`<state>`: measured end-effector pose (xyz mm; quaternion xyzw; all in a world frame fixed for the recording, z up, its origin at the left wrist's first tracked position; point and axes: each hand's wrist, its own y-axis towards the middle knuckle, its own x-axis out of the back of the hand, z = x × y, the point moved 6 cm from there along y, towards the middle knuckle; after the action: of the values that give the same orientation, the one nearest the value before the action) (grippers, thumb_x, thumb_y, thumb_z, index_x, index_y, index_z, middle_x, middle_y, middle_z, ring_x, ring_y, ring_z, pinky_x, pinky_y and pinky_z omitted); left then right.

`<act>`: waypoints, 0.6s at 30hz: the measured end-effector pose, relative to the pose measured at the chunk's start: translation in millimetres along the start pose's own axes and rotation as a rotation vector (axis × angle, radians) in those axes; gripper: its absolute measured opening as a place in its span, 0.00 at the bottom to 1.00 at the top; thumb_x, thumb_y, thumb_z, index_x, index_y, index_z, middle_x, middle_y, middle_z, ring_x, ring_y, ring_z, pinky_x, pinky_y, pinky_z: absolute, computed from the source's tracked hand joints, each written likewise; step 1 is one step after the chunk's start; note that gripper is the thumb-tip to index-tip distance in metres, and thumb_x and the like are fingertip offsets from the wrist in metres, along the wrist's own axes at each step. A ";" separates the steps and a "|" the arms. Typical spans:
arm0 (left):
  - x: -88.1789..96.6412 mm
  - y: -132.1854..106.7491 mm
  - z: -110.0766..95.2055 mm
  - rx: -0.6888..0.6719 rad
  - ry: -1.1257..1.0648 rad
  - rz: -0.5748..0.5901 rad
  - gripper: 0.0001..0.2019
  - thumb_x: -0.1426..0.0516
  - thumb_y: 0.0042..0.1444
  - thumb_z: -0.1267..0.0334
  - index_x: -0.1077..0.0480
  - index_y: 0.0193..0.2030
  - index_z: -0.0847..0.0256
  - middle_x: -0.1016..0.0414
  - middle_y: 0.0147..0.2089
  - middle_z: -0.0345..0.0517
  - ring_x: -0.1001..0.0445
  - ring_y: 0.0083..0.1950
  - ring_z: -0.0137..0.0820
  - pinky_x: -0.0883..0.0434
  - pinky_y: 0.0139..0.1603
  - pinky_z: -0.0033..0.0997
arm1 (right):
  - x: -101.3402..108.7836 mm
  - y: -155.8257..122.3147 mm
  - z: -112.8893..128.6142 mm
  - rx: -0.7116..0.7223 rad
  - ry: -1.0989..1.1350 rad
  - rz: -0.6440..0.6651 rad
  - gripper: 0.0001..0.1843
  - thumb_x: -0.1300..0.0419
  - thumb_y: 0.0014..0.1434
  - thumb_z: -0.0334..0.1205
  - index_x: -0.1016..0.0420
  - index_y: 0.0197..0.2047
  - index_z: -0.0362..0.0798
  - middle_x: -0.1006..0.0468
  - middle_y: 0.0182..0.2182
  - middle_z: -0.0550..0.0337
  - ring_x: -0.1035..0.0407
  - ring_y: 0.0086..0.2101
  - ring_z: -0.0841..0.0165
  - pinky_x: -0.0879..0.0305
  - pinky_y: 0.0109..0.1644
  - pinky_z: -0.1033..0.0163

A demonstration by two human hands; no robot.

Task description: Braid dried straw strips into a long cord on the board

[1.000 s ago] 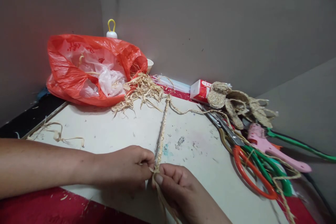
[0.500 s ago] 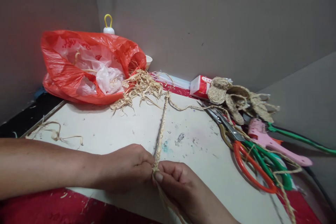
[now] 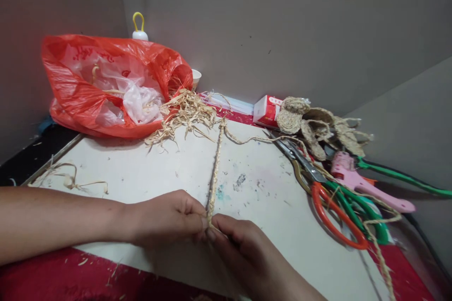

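Note:
A straw braid (image 3: 215,174) runs taut from the far edge of the white board (image 3: 169,164) toward me. Its near end is pinched between both hands. My left hand (image 3: 173,216) comes in from the left, its fingers closed on the braid. From the right, my right hand (image 3: 240,240) grips the strands at the same spot with thumb and forefinger. The loose strands below my fingers are mostly hidden and blurred. At the far end, a thinner straw cord (image 3: 254,139) trails off to the right.
A red plastic bag (image 3: 81,108) and loose straw strips (image 3: 187,115) lie at the back left. To the right are orange-handled scissors (image 3: 319,202), green-handled scissors (image 3: 353,207), a pink glue gun (image 3: 370,188), woven straw pieces (image 3: 291,115) and a red-and-white box (image 3: 267,110).
Both hands stay at the braid's near end; my right hand's thumb and fingers have shifted slightly around the strands. The whole view has moved a little.

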<state>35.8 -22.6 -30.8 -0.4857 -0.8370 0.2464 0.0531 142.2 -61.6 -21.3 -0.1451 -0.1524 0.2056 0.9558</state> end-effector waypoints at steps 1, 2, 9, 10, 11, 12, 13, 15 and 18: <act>-1.2 0.0 -0.1 -0.006 -0.016 -0.009 0.14 0.48 0.53 0.56 0.38 0.22 0.63 0.44 0.21 0.35 0.48 0.24 0.22 0.49 0.25 0.25 | 1.2 -1.3 0.7 0.004 -0.044 0.000 0.14 0.46 0.62 0.44 0.31 0.28 0.46 0.32 0.25 0.63 0.40 0.27 0.72 0.45 0.29 0.68; -2.6 -0.2 0.3 0.000 -0.033 -0.013 0.14 0.48 0.52 0.56 0.39 0.22 0.63 0.44 0.21 0.35 0.48 0.24 0.22 0.49 0.25 0.25 | 2.3 -2.6 1.2 0.002 -0.079 0.000 0.14 0.46 0.62 0.44 0.33 0.27 0.46 0.32 0.24 0.64 0.41 0.26 0.73 0.46 0.28 0.68; -9.1 -1.9 8.5 0.091 -0.071 -0.041 0.11 0.50 0.53 0.59 0.40 0.24 0.63 0.49 0.22 0.34 0.51 0.23 0.22 0.51 0.23 0.24 | 8.7 -8.2 3.8 -0.057 -0.165 -0.050 0.19 0.48 0.62 0.47 0.37 0.23 0.47 0.37 0.19 0.65 0.45 0.22 0.74 0.50 0.24 0.68; -9.7 -1.6 8.2 0.079 -0.070 -0.051 0.11 0.50 0.53 0.59 0.40 0.24 0.63 0.49 0.22 0.34 0.51 0.24 0.22 0.51 0.23 0.24 | 8.2 -8.4 3.6 -0.068 -0.138 -0.060 0.19 0.48 0.62 0.48 0.38 0.23 0.47 0.38 0.19 0.65 0.46 0.22 0.73 0.51 0.24 0.68; -10.6 -1.4 7.5 0.066 -0.076 -0.057 0.11 0.50 0.53 0.60 0.40 0.24 0.63 0.49 0.22 0.35 0.51 0.25 0.22 0.50 0.23 0.24 | 6.6 -8.6 3.0 -0.084 -0.092 -0.063 0.20 0.48 0.62 0.48 0.38 0.22 0.47 0.39 0.19 0.65 0.46 0.23 0.73 0.50 0.24 0.67; -12.1 -1.1 6.5 0.049 -0.091 -0.054 0.10 0.49 0.52 0.61 0.40 0.24 0.63 0.48 0.22 0.35 0.50 0.25 0.22 0.50 0.24 0.24 | 4.2 -8.7 2.1 -0.104 -0.033 -0.060 0.20 0.49 0.61 0.49 0.38 0.22 0.47 0.41 0.19 0.65 0.47 0.23 0.73 0.51 0.24 0.67; -13.8 -1.0 5.4 0.037 -0.109 -0.048 0.09 0.49 0.52 0.62 0.40 0.24 0.63 0.47 0.23 0.35 0.49 0.26 0.23 0.49 0.25 0.24 | 0.9 -9.0 1.1 -0.129 0.031 -0.053 0.20 0.49 0.61 0.50 0.38 0.22 0.47 0.42 0.20 0.64 0.47 0.23 0.73 0.51 0.24 0.67; -15.7 -1.3 4.4 0.031 -0.112 -0.056 0.09 0.49 0.51 0.62 0.40 0.24 0.63 0.46 0.22 0.35 0.48 0.26 0.23 0.49 0.25 0.24 | -6.7 -10.1 0.5 -0.159 0.120 -0.039 0.19 0.49 0.60 0.50 0.38 0.23 0.47 0.43 0.20 0.64 0.47 0.24 0.72 0.51 0.24 0.67; -13.7 -3.5 4.7 0.041 -0.036 -0.117 0.10 0.49 0.52 0.61 0.39 0.23 0.63 0.44 0.22 0.36 0.46 0.26 0.23 0.49 0.24 0.24 | -13.8 -12.8 3.5 -0.134 0.018 -0.076 0.18 0.51 0.61 0.48 0.37 0.24 0.46 0.42 0.19 0.64 0.46 0.23 0.73 0.52 0.23 0.67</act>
<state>38.7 -37.2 -31.2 -0.4302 -0.8596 0.2685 0.0622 133.5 -78.0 -17.0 -0.2048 -0.1624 0.1572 0.9523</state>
